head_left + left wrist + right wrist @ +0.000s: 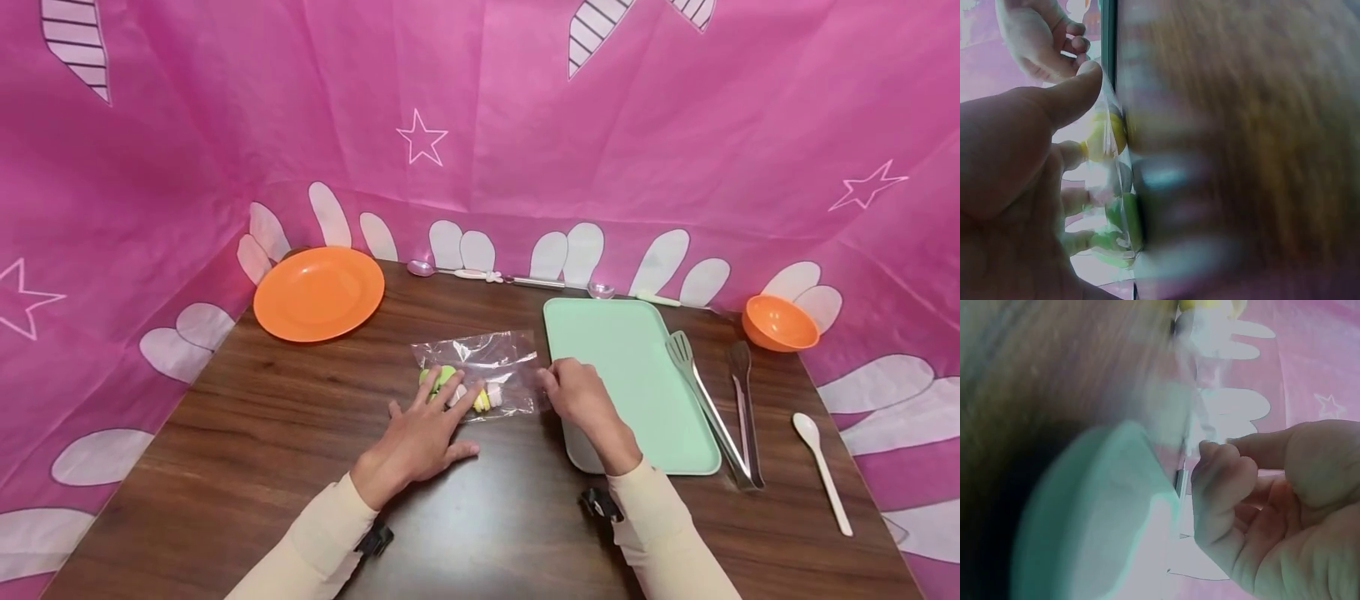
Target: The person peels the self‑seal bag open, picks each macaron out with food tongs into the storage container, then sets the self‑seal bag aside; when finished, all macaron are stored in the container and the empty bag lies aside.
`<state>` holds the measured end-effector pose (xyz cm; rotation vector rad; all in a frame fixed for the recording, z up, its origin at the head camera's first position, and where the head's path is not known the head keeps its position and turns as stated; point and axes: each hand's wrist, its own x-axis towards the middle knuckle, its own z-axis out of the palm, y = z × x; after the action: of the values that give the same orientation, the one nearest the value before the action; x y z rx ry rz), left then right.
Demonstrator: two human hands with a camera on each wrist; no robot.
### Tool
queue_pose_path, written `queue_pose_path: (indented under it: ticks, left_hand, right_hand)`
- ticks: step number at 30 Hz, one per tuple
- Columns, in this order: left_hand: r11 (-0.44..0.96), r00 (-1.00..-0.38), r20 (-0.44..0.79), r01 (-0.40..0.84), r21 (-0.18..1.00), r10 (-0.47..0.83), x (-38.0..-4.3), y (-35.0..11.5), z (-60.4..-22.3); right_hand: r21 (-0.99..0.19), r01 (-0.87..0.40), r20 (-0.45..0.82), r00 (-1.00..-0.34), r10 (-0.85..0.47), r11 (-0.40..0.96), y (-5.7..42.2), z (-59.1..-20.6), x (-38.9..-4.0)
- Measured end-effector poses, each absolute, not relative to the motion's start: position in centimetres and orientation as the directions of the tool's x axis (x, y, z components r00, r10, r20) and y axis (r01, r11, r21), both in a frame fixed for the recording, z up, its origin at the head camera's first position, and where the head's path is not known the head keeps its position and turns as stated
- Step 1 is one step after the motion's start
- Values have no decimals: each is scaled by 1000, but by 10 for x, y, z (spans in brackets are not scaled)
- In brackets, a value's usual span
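Observation:
A clear plastic bag (487, 350) lies flat near the middle of the dark wooden table. Inside it are several small macaron-like pieces: green (447, 373), yellow (482, 402) and pale pink (494, 394). My left hand (417, 440) rests on the bag with straight, spread fingers, its fingertips over the pieces. In the left wrist view those fingers touch the film beside a yellow piece (1105, 139) and a green piece (1124, 215). With thumb and curled forefinger, my right hand (587, 402) pinches the bag's right edge, just over the left side of the mint-green tray (633, 342).
An orange plate (318, 293) sits at the back left, an orange bowl (780, 323) at the back right. Metal tongs (708, 400) lean on the tray's right edge, with darker tongs (742, 392) and a white spoon (823, 471) beyond. Several utensils, including a ladle (600, 290), line the back edge.

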<state>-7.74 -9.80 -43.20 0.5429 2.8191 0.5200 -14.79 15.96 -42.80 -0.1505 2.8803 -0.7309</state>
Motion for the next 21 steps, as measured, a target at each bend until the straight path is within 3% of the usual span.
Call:
queue_pose_path:
  ticks: [5, 13, 16, 21]
  left_hand:
    - [843, -910, -66, 349, 409, 409, -85, -109, -435]
    - [867, -944, 113, 329, 374, 310, -132, -149, -426]
    - [854, -927, 96, 372, 363, 363, -147, -152, -423]
    - [807, -897, -23, 386, 447, 442, -162, -152, -415]
  right_hand:
    - [-494, -9, -189, -975, -117, 870, 152, -415, -128]
    - [-485, -25, -139, -985, -106, 874, 172, -405, -110]
    - [-474, -25, -139, -985, -103, 880, 183, -401, -105]
    - [-475, -33, -111, -989, -97, 880, 201, -400, -94]
